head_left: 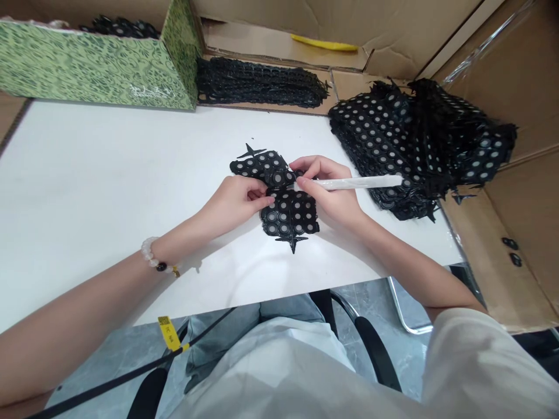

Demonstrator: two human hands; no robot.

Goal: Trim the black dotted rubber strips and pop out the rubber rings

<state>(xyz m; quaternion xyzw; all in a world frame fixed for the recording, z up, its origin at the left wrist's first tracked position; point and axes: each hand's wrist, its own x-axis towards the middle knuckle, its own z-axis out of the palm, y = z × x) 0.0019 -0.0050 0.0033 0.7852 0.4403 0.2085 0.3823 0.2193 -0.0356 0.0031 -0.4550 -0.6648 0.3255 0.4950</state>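
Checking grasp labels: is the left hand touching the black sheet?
Touching. Head view: left hand fingertips press on the black sheet edge.

Mid table [109,174], nearer the near edge: parts sheet [288,215]. Left hand [236,201] on its left side, right hand [329,195] on its right. Rod [362,182] in the right hand, pointing toward the right edge. At the right edge: heap of sheets [393,145]. Far left corner: box [87,64]. Behind the far edge: flat stack [262,81]. Right of the table: carton [524,192], two loose parts [510,243] in it.
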